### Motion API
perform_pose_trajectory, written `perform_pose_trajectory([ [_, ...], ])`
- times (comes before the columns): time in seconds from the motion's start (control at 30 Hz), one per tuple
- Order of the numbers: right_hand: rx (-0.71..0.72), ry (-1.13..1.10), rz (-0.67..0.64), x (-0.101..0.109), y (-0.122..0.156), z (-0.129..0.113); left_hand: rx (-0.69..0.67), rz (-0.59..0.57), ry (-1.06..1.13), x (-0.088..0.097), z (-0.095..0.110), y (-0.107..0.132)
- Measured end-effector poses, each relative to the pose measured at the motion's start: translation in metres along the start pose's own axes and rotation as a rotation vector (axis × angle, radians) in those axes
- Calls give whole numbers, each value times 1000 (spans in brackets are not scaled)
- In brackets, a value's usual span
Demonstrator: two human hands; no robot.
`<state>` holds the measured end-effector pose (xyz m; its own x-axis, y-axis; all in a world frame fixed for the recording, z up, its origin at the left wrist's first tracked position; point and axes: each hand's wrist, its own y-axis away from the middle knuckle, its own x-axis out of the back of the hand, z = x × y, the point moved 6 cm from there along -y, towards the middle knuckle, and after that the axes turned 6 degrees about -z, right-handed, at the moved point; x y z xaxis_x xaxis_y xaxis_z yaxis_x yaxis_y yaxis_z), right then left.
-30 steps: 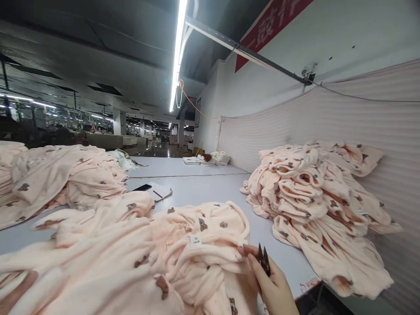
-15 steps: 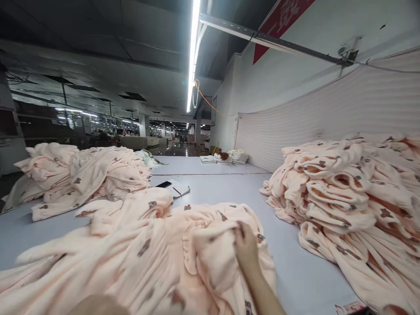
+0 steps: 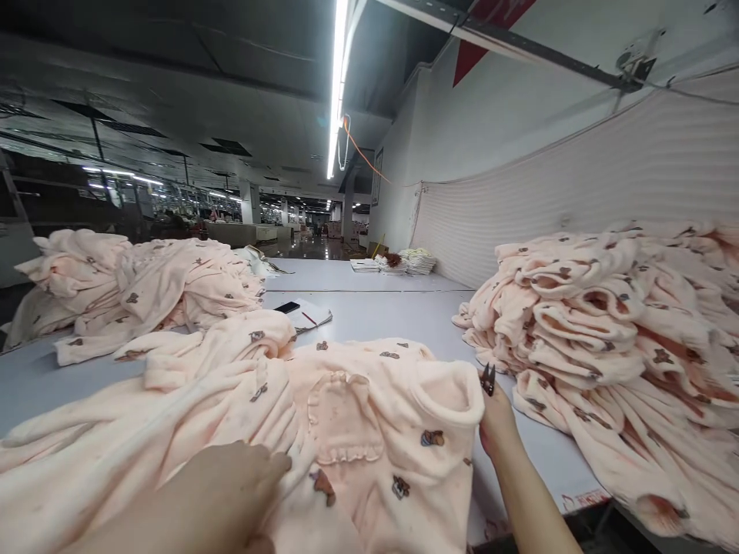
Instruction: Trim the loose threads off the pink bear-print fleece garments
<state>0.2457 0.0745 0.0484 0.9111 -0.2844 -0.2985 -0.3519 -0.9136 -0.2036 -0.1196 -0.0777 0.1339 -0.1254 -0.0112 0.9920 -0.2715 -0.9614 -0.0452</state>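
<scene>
Peach fleece everywhere, and nearest the camera the left hand point(image 3: 231, 485) lies open, fingers stretched flat on the garment point(image 3: 375, 415) spread across the table point(image 3: 375, 315), its fingertips just short of the frilled pocket point(image 3: 343, 415). At the garment's right edge the right hand point(image 3: 496, 419) is curled closed against the rolled hem, black thread snips point(image 3: 488, 379) poking up out of its grip. Right of the garment, apart from it, sits a tall stack of folded pieces point(image 3: 606, 331) in the same bear print. Left of it and further back, a loose heap point(image 3: 144, 285). Just beyond the garment, a notebook point(image 3: 312, 315) with a dark phone point(image 3: 287, 307) beside it. Far behind, a small pale pile point(image 3: 412, 261).
</scene>
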Motion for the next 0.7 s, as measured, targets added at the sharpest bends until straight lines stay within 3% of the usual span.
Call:
perform_pose_trajectory([
  [0.07,-7,-1,-18,-3,9,-11,-98,-116,-137,8,34,-15],
  [0.13,-5,0,-50,-9,26,-24,-188,-151,-109,13,63,-30],
  [0.23,-11,19,-152,-22,68,-33,-342,-26,132,15,95,-51],
  [0.33,-31,234,-437,-35,117,-24,-456,-5,243,-10,113,-72],
  [0.37,1,286,-437,-31,129,-22,-485,-38,220,-25,117,-78],
  [0.47,95,371,-155,3,140,-22,-592,-98,68,-68,126,-89],
  [0.57,108,508,78,31,130,-26,-655,-65,-28,-88,129,-91],
  [0.63,93,610,77,32,118,-26,-660,-39,-35,-88,129,-90],
  [0.7,79,616,-14,22,108,-23,-678,1,-23,-82,130,-88],
])
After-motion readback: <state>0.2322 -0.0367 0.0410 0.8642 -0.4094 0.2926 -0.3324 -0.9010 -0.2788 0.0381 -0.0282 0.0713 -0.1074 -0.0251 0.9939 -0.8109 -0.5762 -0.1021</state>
